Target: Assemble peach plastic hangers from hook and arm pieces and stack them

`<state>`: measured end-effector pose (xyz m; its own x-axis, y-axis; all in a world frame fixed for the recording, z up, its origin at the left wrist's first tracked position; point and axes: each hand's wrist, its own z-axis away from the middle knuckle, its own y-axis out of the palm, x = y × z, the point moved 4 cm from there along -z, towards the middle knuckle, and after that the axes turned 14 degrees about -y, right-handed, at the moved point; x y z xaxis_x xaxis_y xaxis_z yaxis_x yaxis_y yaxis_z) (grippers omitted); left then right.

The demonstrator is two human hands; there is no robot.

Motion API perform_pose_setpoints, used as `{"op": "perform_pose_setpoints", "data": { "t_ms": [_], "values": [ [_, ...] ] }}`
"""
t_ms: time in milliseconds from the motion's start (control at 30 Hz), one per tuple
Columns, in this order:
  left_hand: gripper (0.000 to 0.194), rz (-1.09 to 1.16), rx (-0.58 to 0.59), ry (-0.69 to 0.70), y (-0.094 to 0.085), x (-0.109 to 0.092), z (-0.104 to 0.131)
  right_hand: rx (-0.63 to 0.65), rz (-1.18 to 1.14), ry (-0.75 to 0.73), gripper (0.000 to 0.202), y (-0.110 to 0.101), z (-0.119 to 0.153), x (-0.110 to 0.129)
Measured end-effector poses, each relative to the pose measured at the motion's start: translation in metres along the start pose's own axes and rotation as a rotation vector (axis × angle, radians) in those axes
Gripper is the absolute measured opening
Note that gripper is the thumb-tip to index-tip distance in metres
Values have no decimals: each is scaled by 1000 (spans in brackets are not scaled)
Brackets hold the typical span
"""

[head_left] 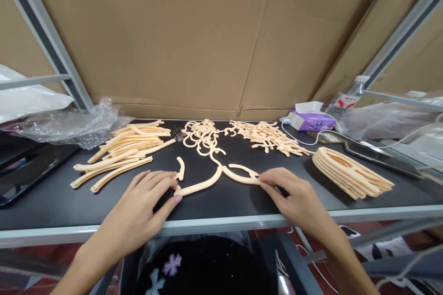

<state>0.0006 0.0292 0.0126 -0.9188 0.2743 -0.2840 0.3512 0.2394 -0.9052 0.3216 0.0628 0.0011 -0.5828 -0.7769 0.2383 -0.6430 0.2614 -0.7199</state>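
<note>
A cream plastic folding hanger [202, 186] lies on the black table top, its hook [215, 156] pointing away from me and its two arms spread. My left hand [152, 198] grips the left arm's outer end between thumb and fingers. A small curved cream piece [181, 168] stands out beyond those fingertips; whether it joins the arm is hidden. My right hand [290, 189] pinches the end of the right arm [238, 177], where a thinner curved piece [240, 167] meets it.
Behind the hanger lie a heap of hooks [204, 133] and a pile of small curved pieces [266, 136]. Loose hanger arms [121, 159] are at left, stacked hangers [349, 173] at right. Farther back are a purple tissue pack [313, 121], a bottle [349, 97] and plastic bags [76, 124].
</note>
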Motion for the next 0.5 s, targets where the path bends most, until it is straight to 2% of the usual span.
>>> {"op": "perform_pose_setpoints", "data": {
  "t_ms": [167, 500],
  "values": [
    [18, 43, 62, 22, 1, 1, 0, 5, -16, 1, 10, 0, -1, 1],
    [27, 172, 186, 40, 5, 11, 6, 38, -20, 36, 12, -1, 0, 2]
  ]
}}
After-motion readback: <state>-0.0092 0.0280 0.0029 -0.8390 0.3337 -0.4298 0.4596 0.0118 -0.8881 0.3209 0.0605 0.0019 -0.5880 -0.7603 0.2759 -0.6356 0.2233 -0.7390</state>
